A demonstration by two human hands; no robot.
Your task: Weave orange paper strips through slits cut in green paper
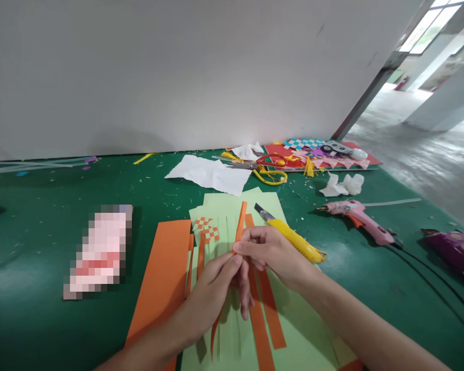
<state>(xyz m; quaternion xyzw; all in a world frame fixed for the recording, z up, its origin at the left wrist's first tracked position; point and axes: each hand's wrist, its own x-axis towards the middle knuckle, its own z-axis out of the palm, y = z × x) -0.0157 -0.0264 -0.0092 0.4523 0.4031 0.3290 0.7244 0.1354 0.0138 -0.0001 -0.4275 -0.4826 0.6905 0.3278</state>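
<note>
Between the fingertips of both hands is a narrow orange paper strip (242, 219), its upper end pointing away from me. My left hand (221, 273) pinches it from below, with some fingers loosely extended. My right hand (266, 251) grips it just above, thumb and forefinger closed. Beneath them lie light green paper sheets (305, 319) with long slits. Cut orange strips (270, 314) rest on the green sheets, beside small orange-and-white woven checks (211, 234). A yellow utility knife (296, 240) with its blade out lies just right of my right hand.
At left are an orange sheet (162, 278) and a blurred pink item (100, 252). Beyond lie torn white paper (211, 172) and scissors (251, 165). To the right are a pink glue gun (361, 214) with a cord and a purple tool (450, 252). A grey panel (158, 77) stands behind.
</note>
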